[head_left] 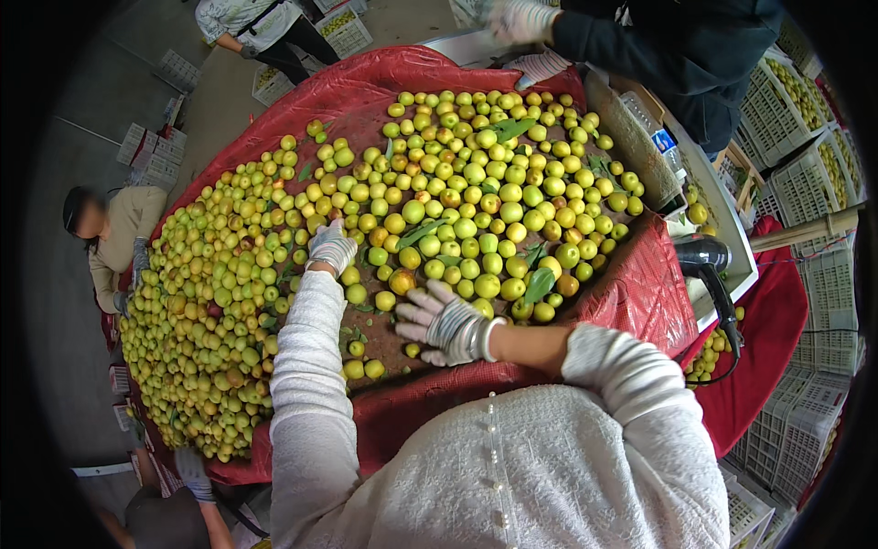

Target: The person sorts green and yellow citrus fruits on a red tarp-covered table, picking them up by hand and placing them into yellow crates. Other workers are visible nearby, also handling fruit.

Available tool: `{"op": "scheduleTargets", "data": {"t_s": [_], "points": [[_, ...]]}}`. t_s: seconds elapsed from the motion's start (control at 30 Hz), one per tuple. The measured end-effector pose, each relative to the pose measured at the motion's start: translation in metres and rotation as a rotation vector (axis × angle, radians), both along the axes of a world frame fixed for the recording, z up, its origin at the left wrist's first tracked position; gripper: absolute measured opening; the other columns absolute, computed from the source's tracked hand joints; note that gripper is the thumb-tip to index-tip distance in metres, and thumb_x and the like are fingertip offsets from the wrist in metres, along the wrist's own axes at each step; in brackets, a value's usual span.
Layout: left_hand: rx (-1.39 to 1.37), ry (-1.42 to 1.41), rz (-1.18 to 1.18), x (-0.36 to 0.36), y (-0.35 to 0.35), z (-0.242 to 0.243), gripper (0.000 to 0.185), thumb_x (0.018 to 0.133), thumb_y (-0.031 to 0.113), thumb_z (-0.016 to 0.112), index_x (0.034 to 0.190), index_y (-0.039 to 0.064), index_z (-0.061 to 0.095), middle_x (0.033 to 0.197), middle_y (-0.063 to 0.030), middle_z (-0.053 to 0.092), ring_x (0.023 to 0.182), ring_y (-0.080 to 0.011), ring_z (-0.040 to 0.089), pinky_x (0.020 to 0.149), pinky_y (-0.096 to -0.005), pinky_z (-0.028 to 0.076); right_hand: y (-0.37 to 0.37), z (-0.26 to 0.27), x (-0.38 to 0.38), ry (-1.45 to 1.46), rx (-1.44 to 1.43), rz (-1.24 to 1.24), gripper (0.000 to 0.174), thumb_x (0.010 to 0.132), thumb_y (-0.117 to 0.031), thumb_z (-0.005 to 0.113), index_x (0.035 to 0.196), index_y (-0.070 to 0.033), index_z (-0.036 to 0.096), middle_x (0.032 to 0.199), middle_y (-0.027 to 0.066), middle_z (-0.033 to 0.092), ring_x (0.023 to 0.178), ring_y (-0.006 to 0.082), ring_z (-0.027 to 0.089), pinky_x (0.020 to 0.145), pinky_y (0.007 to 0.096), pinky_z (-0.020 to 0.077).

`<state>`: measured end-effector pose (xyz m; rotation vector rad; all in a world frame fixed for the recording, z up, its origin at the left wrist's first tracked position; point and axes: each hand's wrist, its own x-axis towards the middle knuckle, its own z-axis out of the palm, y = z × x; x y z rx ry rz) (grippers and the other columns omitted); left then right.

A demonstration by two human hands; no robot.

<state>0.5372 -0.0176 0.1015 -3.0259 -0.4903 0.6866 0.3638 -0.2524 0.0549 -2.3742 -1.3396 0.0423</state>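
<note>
Small yellow-green fruits (473,173), apparently jujubes, cover a table lined with red plastic sheeting (405,412). In a striped knit glove, my left hand (333,248) reaches in among the fruits at the middle; its fingertips touch them, but whether it grips one is hidden. My right hand (449,326), gloved alike, lies palm down near the front edge with fingers spread and nothing held. Just beyond its fingertips sits a larger browned fruit (402,281). A green leaf (540,285) rests on the fruits to its right.
A dense fruit heap (212,309) fills the left side. A hair dryer (706,257) and a plastic bottle (662,141) lie at right, near stacked crates (789,110). Co-workers' gloved hands appear at the far edge (538,66), left (123,302) and lower left (194,473).
</note>
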Motion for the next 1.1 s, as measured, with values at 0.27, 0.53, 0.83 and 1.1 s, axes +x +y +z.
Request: {"op": "scheduleTargets", "data": {"t_s": [0.27, 0.53, 0.83, 1.1], "points": [[-0.529, -0.178, 0.05, -0.042, 0.027, -0.031, 0.052, 0.085, 0.029, 0.071, 0.126, 0.004, 0.052, 0.125, -0.0169, 0.056, 0.116, -0.0312, 0.054, 0.098, -0.0413, 0.045, -0.055, -0.022, 0.058, -0.04, 0.034, -0.072, 0.062, 0.088, -0.044, 0.056, 0.143, -0.019, 0.042, 0.149, 0.0137, 0.04, 0.139, 0.0355, 0.035, 0.116, 0.0508, 0.0236], [-0.953, -0.495, 0.016, 0.025, 0.003, -0.01, 0.028, 0.091, 0.021, 0.058, 0.111, 0.001, 0.063, 0.096, -0.0077, 0.066, 0.085, -0.0189, 0.061, 0.076, -0.0346, 0.051, -0.196, -0.029, 0.092, -0.168, -0.069, -0.435, 0.064, 0.091, -0.048, 0.053, 0.143, -0.012, 0.043, 0.148, 0.0178, 0.041, 0.136, 0.0384, 0.038, 0.113, 0.0518, 0.0271], [-0.466, -0.419, -0.182, 0.168, 0.086, -0.112, 0.047, 0.093, 0.024, 0.054, 0.134, 0.002, 0.051, 0.126, -0.0209, 0.06, 0.111, -0.0358, 0.059, 0.095, -0.0414, 0.047, -0.143, 0.056, 0.054, 0.243, 0.151, -0.407, 0.064, 0.077, -0.033, 0.07, 0.128, 0.0, 0.049, 0.125, 0.0244, 0.055, 0.113, 0.0397, 0.057, 0.099, 0.0461, 0.0451], [-0.404, 0.247, -0.12, 0.121, -0.054, -0.001, 0.041, 0.084, 0.016, 0.062, 0.124, 0.006, 0.058, 0.102, -0.0192, 0.067, 0.081, -0.0308, 0.067, 0.07, -0.0425, 0.055, -0.124, -0.015, 0.008, 0.218, -0.139, -0.135, 0.061, 0.089, -0.045, 0.05, 0.136, -0.007, 0.054, 0.148, 0.0121, 0.045, 0.145, 0.0312, 0.028, 0.121, 0.0435, 0.0137]]}}
